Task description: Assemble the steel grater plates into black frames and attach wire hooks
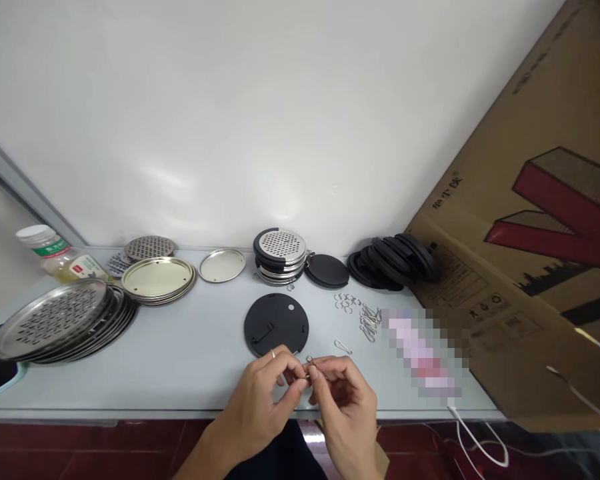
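My left hand and my right hand meet at the table's front edge, fingertips pinched together. Between them is a small shiny metal ring; whether a hook is joined to it is hidden by the fingers. Just beyond my left hand, a round black disc with a small pale hole and a slot lies flat. To the right of it are a single wire hook, a pile of wire hooks and several loose metal rings.
At the back stand a stack of perforated discs with black rims, a black disc and piled black discs. Left are metal trays, grater discs and a jar. A cardboard box stands right, near a white cable.
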Tool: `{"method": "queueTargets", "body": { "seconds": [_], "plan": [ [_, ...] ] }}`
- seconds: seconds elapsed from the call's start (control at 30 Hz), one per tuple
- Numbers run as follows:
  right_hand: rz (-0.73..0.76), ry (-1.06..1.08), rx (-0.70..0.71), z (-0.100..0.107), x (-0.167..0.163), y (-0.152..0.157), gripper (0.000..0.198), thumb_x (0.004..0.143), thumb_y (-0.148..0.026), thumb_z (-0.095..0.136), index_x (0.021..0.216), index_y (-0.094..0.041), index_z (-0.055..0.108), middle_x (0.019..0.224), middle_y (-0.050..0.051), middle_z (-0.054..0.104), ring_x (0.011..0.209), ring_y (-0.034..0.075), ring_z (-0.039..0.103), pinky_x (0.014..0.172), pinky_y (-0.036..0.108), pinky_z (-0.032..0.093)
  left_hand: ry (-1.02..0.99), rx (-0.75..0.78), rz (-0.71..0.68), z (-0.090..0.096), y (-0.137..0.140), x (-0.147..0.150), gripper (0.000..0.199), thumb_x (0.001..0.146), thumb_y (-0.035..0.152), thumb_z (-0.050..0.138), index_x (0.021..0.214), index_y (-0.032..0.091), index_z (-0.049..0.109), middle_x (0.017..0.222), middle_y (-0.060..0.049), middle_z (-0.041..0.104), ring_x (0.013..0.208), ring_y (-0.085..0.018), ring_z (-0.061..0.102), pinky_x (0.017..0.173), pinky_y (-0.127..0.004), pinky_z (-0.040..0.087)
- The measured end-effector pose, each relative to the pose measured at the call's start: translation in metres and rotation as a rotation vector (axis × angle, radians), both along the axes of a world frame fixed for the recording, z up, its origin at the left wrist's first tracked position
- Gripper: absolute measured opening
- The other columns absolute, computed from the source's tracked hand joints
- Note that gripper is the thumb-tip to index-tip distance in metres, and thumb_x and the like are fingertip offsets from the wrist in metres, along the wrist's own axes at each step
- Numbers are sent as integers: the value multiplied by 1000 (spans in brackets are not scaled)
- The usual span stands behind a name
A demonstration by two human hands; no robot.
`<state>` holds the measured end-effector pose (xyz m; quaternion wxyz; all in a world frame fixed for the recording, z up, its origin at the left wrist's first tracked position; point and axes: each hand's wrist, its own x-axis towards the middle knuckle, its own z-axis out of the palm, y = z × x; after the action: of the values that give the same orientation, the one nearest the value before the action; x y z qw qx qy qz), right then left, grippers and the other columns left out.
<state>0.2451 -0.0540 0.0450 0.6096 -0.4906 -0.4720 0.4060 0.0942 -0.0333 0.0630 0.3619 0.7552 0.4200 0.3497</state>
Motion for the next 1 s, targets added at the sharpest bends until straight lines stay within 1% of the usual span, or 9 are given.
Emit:
{"method": "queueTargets", "body": {
  "seconds": [0.1, 0.2, 0.3, 0.43, 0.53, 0.83, 1.0],
  "plan": [
    [19, 37, -17, 0, -2, 0, 16, 88, -33, 69, 79, -20, 64, 68, 2, 68, 56, 14, 62, 51, 22, 51, -27, -31, -13, -2, -3, 1, 6, 94, 22, 51, 90, 21, 55, 85, 0, 59, 76, -13, 57, 74, -25, 48],
    [56, 52, -50, 3, -1, 1, 18, 87, -34, 70, 77, -20, 63, 64, 2, 67, 53, 14, 61, 51, 23, 52, 6, 14, -49, -3, -4, -2, 10, 94, 19, 49, 91, 21, 58, 84, -1, 60, 75, -13, 58, 72, -25, 48],
    [89, 48, -89, 5, 0, 2, 20, 86, -36, 71, 77, -20, 63, 64, 2, 67, 52, 14, 60, 50, 23, 51, 89, 153, -62, -3, -2, -5, 13, 92, 14, 49, 91, 21, 60, 84, -1, 61, 71, -13, 58, 68, -24, 47],
    [108, 23, -113, 4, 0, 2, 21, 86, -38, 70, 76, -20, 63, 62, 1, 64, 53, 14, 59, 50, 22, 50, 213, 371, -30, -7, 0, -5, 12, 89, 11, 52, 89, 21, 58, 79, 0, 62, 65, -12, 57, 61, -23, 45],
    [136, 16, -128, 2, 1, 3, 22, 87, -38, 70, 76, -21, 62, 62, 0, 63, 54, 13, 58, 50, 22, 49, 288, 463, -25, -10, 0, -5, 10, 89, 12, 52, 84, 21, 54, 77, 1, 61, 66, -14, 57, 59, -25, 45],
    [177, -7, -142, 1, 2, 4, 23, 87, -40, 70, 77, -20, 62, 65, 1, 65, 57, 14, 59, 53, 23, 49, 340, 436, -32, -10, -1, -6, 16, 88, 9, 48, 80, 22, 47, 73, 3, 56, 60, -12, 53, 54, -25, 39],
    [196, -5, -148, 1, 3, 5, 24, 88, -41, 69, 77, -20, 62, 65, 2, 65, 57, 14, 60, 54, 24, 50, 372, 386, -56, -12, -1, -7, 15, 88, 8, 47, 85, 22, 49, 79, 2, 58, 64, -13, 57, 58, -25, 42]
  ]
}}
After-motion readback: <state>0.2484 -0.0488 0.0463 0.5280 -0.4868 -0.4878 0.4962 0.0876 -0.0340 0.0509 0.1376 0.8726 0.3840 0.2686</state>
